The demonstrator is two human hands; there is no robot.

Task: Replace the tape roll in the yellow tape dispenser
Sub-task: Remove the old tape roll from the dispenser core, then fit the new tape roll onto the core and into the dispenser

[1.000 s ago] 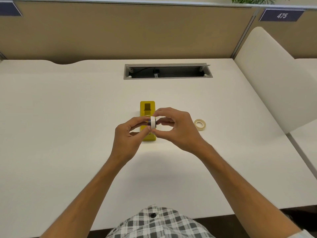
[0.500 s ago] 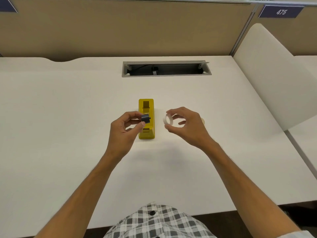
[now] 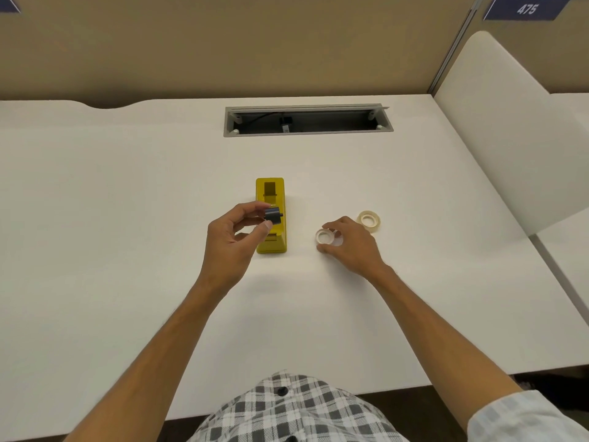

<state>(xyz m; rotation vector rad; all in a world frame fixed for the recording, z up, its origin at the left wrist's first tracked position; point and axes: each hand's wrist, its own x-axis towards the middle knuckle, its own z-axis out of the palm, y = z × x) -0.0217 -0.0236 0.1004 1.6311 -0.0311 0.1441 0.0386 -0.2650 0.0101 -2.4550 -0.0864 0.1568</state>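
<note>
The yellow tape dispenser (image 3: 271,199) stands lengthwise in the middle of the white desk (image 3: 127,218), its roll bay open on top. My left hand (image 3: 234,244) pinches a small dark spool hub (image 3: 273,216) between thumb and fingers, just above the dispenser's left side. To the right, my right hand (image 3: 349,247) is down at the desk with its fingertips around a thin, nearly spent white tape ring (image 3: 324,236). A fuller clear tape roll (image 3: 368,220) lies flat just beyond that hand.
A recessed grey cable tray (image 3: 307,120) with a plug inside is set into the desk behind the dispenser. A tan partition runs along the back. A white curved divider panel (image 3: 497,129) rises at the right edge.
The two hands have separated: the white ring came off the dark hub. My right hand carried the ring rightward and down to the desk, uncovering the fuller roll. My left hand kept the hub.
</note>
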